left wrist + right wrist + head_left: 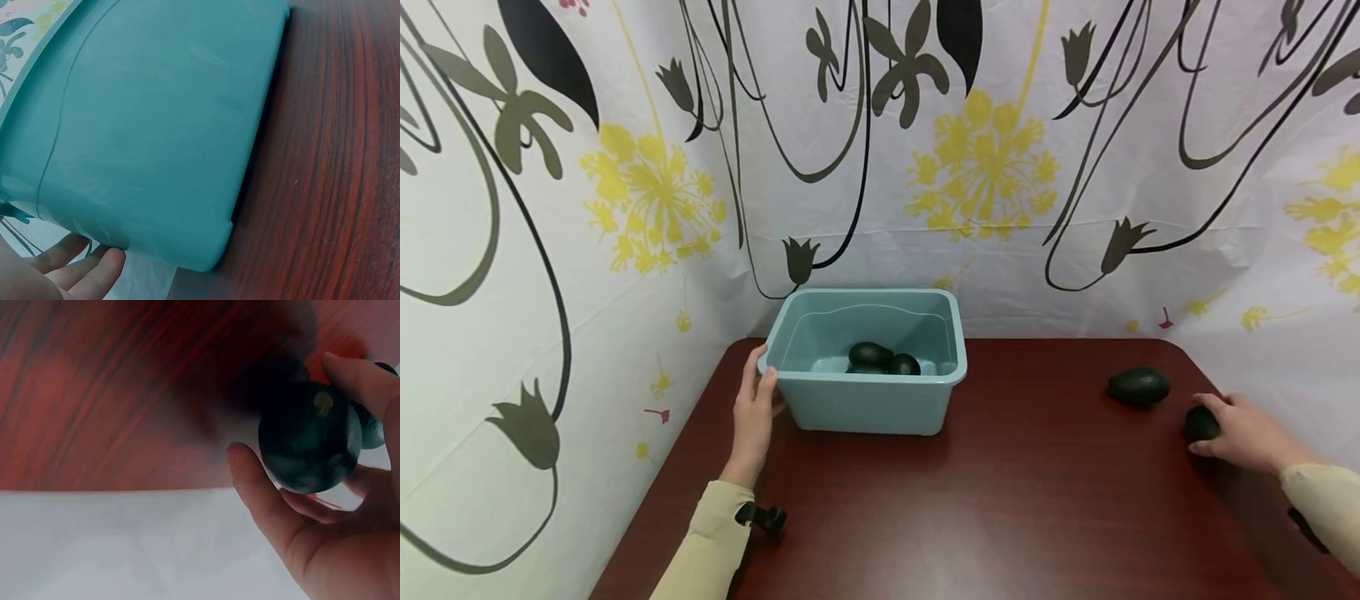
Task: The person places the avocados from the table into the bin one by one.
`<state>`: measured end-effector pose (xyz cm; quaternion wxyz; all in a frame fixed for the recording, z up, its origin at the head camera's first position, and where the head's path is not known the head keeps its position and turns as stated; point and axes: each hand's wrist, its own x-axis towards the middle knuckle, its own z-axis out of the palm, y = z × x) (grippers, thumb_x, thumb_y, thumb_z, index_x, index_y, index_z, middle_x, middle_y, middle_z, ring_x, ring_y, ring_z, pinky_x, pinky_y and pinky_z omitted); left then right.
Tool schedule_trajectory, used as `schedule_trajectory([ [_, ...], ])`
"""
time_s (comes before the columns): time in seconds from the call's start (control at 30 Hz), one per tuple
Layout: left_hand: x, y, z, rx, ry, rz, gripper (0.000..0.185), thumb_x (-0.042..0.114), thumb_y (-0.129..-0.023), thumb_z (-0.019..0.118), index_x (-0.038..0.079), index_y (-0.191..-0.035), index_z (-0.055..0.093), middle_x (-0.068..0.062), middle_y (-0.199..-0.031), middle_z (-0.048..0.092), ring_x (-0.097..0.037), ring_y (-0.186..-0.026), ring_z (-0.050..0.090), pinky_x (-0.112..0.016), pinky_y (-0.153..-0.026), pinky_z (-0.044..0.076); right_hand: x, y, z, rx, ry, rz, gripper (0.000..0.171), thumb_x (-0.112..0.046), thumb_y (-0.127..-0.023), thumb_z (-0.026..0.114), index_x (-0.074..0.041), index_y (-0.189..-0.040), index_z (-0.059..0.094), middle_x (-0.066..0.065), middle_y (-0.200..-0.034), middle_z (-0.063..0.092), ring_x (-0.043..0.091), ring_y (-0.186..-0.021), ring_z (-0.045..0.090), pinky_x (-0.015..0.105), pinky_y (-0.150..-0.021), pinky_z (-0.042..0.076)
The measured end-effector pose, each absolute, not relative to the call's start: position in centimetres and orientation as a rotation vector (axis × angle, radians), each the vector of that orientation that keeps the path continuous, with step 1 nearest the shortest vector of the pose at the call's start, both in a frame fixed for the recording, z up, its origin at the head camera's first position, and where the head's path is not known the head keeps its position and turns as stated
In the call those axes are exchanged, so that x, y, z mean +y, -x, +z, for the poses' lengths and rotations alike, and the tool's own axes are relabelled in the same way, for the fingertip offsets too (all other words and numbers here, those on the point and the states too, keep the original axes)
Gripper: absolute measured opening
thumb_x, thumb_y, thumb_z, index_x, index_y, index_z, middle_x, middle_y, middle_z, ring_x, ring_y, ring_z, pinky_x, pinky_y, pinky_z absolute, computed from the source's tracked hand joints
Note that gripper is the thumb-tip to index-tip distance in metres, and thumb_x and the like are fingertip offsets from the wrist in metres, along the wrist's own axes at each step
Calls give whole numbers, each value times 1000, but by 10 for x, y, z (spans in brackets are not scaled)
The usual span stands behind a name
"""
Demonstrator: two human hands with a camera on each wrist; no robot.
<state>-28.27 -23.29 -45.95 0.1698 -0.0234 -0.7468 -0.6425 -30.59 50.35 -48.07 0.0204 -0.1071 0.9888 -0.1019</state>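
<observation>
Presently, right hand (1247,433) grips an avocado (1201,423) near the table's (1000,500) right edge; left hand (754,412), fingers straight, rests against the bin's (868,400) left corner.

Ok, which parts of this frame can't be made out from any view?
- Avocados in the bin: head view, dark and overlapping, count unclear; left wrist view shows only the bin wall.
- Right hand: head view, hides most of its avocado.
- Right wrist view: that avocado hides most of the one behind it.
- Left hand: left wrist view, cut off by the edge.
</observation>
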Motion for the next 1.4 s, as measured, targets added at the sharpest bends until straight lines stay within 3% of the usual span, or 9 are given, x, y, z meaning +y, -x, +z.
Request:
schedule_trajectory([
  [0.27,-234,282,-459,-2128,60,-1824,58,52,-103,49,37,-156,33,-5,-155,38,-29,-132,48,-65,-96,45,506,303,-485,3172,270,-428,74,-26,-84,80,11,-136,42,50,-119,35,59,-91,52,60,-63,46],
  [0.5,-234,283,-460,-2125,56,-1822,58,53,-103,50,37,-156,33,-6,-153,40,-29,-129,51,-64,-95,46,502,308,-492,3281,253,-444,71,-41,-85,81,3,-133,52,43,-113,47,55,-94,51,62,-63,44],
  [0.67,-235,283,-461,-2120,66,-1842,58,52,-103,50,36,-156,33,-5,-155,39,-29,-131,49,-65,-97,44,498,308,-496,3332,269,-457,65,-38,-82,83,0,-129,57,39,-107,51,49,-86,53,55,-57,44],
  [0.9,-234,281,-460,-2123,64,-1843,54,44,-105,50,36,-156,33,-6,-156,38,-30,-132,49,-65,-97,44,496,305,-496,3327,289,-467,64,-27,-77,87,3,-125,58,36,-102,57,51,-87,54,58,-61,44],
  [1.07,-234,282,-458,-2135,35,-1837,56,50,-104,50,38,-156,33,-2,-156,37,-29,-132,48,-64,-97,44,498,305,-496,3330,268,-506,62,-24,-75,88,4,-122,60,38,-107,59,55,-91,54,60,-64,44],
  [1.4,-235,283,-459,-2125,34,-1841,55,49,-104,50,38,-156,33,-1,-155,37,-29,-132,49,-64,-97,44,494,301,-482,3318,184,-530,62,-28,-77,86,5,-122,59,39,-110,55,54,-91,53,60,-64,43],
])
